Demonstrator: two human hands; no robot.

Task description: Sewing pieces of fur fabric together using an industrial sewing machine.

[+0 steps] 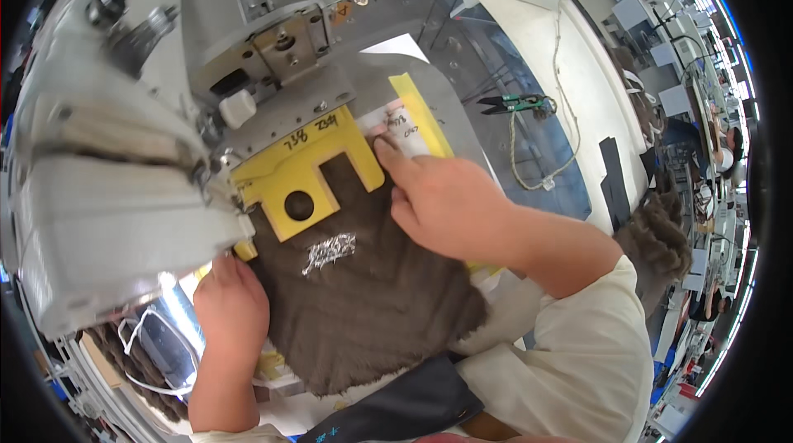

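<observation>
A dark brown furry fabric piece lies under the sewing machine head, with a crinkled silver patch on it. On its upper part rests a yellow template plate with a notch and a round hole. My right hand has its index finger stretched onto a white paper label beside the plate, thumb near the fabric. My left hand is bent with its fingers close together at the fabric's left edge, below the machine head. What its fingertips hold, if anything, is hidden.
Green-handled snips lie on the dark see-through tabletop at the right, tied to a cord. A yellow strip lies beside the label. Brown furry pieces sit farther right. A white cable loops at the lower left.
</observation>
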